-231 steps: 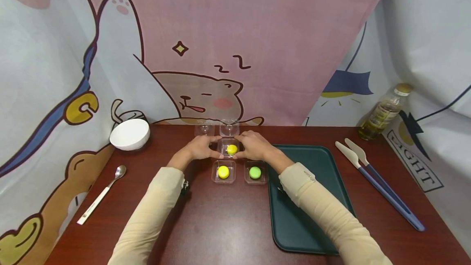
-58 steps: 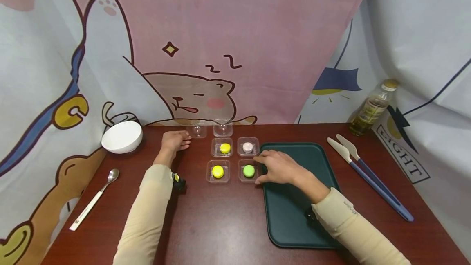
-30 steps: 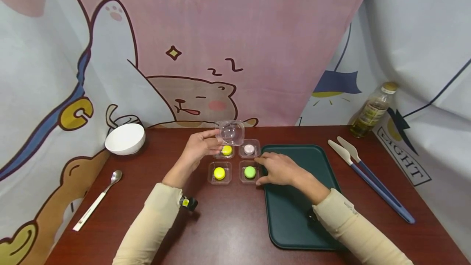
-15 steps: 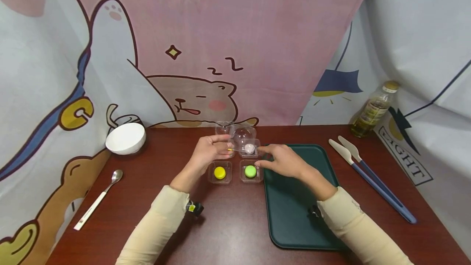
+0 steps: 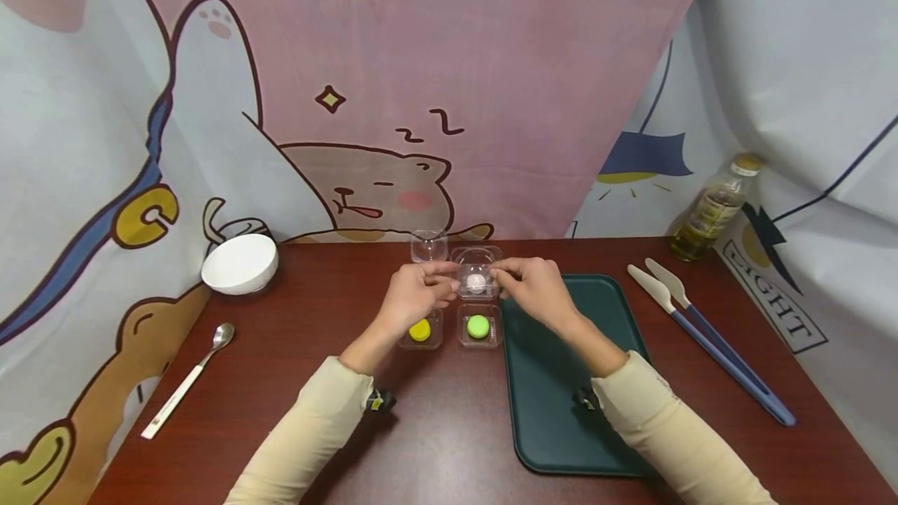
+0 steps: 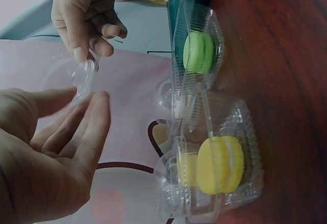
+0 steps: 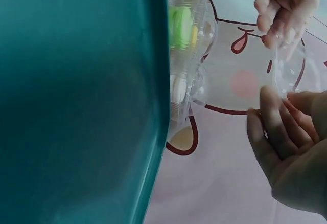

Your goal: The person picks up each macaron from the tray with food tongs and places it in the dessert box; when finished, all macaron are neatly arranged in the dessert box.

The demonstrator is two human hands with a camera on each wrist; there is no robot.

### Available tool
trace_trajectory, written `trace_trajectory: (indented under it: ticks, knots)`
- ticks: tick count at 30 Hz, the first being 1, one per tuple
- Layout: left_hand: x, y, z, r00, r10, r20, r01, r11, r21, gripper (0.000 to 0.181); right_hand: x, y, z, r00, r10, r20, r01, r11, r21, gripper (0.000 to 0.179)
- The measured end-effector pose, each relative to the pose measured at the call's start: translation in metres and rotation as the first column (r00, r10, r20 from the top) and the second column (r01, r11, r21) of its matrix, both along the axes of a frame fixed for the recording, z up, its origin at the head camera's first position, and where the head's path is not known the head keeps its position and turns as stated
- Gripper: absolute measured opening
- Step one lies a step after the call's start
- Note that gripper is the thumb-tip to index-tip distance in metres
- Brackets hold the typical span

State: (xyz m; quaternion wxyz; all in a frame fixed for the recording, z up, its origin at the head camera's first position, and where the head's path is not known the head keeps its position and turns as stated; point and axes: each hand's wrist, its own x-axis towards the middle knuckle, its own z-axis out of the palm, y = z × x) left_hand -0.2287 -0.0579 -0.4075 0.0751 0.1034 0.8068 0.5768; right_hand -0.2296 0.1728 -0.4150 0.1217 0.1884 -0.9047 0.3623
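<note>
My left hand (image 5: 410, 298) and right hand (image 5: 536, 294) pinch a clear domed plastic lid (image 6: 86, 78) from opposite sides. Both wrist views show it raised above the small clear boxes. Seen from the head, the lid overlaps the back right box, which holds a pale pink macaron (image 5: 475, 284). A green macaron (image 5: 479, 326) lies in the front right box (image 5: 495, 340). One yellow macaron (image 5: 420, 330) is in the front left box, partly behind my left fingers. That hand hides the back left box in the head view; another yellow macaron (image 6: 187, 169) shows there in the left wrist view.
Another clear lid (image 5: 429, 246) is at the back, near the printed cloth. A dark green tray (image 5: 568, 411) lies right of the boxes, with blue-handled tongs (image 5: 730, 357) and an oil bottle (image 5: 712, 213) beyond. A white bowl (image 5: 240, 265) and a spoon (image 5: 188, 380) are at left.
My left hand picked up the lid from the back left and carried it right, over the pink macaron's box. My right hand left the green macaron's box, moved up and took the lid's right side.
</note>
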Motion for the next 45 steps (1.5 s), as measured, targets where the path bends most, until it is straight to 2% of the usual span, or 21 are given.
trace_trajectory:
  ticks: [2,5,10,15,23,26,28,31,34,36,38,41,45]
  knots:
    - [0.001,-0.001,0.001,0.999,-0.033,-0.009,0.032,0.998,-0.044,0.045,0.000,0.000,-0.001,0.996,-0.015,-0.089,0.016,1.000,0.006,0.021]
    - [0.002,-0.003,0.003,0.995,-0.103,0.012,0.103,0.991,-0.085,0.060,0.000,0.002,-0.002,0.969,-0.040,-0.242,0.043,0.999,0.007,0.019]
    - [0.001,-0.003,0.007,0.970,-0.208,0.125,0.210,0.978,-0.005,0.074,0.000,0.004,-0.003,0.909,-0.039,-0.414,0.048,0.999,0.011,0.019]
    - [0.001,-0.003,0.009,0.953,-0.232,0.196,0.226,0.973,0.051,0.075,0.002,0.004,-0.004,0.878,0.005,-0.478,0.002,1.000,0.013,0.020]
    - [0.001,-0.004,0.009,0.934,-0.291,0.207,0.288,0.957,0.044,0.066,0.002,0.004,-0.003,0.826,0.002,-0.563,0.006,1.000,0.011,0.023]
    - [0.002,-0.004,0.007,0.941,-0.278,0.193,0.279,0.960,0.021,0.067,0.002,0.004,-0.003,0.824,0.004,-0.567,0.005,1.000,0.015,0.023]
    - [0.002,-0.004,0.006,0.951,-0.254,0.178,0.258,0.966,0.002,0.068,0.003,0.005,-0.003,0.835,0.016,-0.549,-0.002,1.000,0.026,0.023]
    - [0.004,-0.005,0.005,0.970,-0.207,0.131,0.216,0.974,-0.062,0.068,0.005,0.009,-0.001,0.877,0.054,-0.477,-0.027,0.998,0.064,0.023]
    - [0.005,-0.007,0.004,0.983,-0.181,0.036,0.184,0.968,-0.172,0.070,0.008,0.015,0.003,0.934,0.111,-0.339,-0.079,0.991,0.108,0.031]
    - [0.006,-0.008,0.004,0.982,-0.180,-0.053,0.161,0.955,-0.251,0.069,0.011,0.019,0.005,0.961,0.151,-0.230,-0.120,0.982,0.142,0.040]
    - [0.006,-0.009,0.002,0.970,-0.190,-0.149,0.135,0.939,-0.318,0.069,0.013,0.023,0.007,0.974,0.191,-0.119,-0.170,0.971,0.168,0.052]
    - [0.007,-0.011,-0.001,0.937,-0.224,-0.267,0.106,0.913,-0.393,0.069,0.016,0.028,0.010,0.972,0.233,0.022,-0.232,0.952,0.201,0.070]
    - [0.008,-0.012,-0.005,0.902,-0.263,-0.342,0.075,0.876,-0.476,0.074,0.019,0.031,0.010,0.964,0.229,0.133,-0.254,0.941,0.222,0.086]
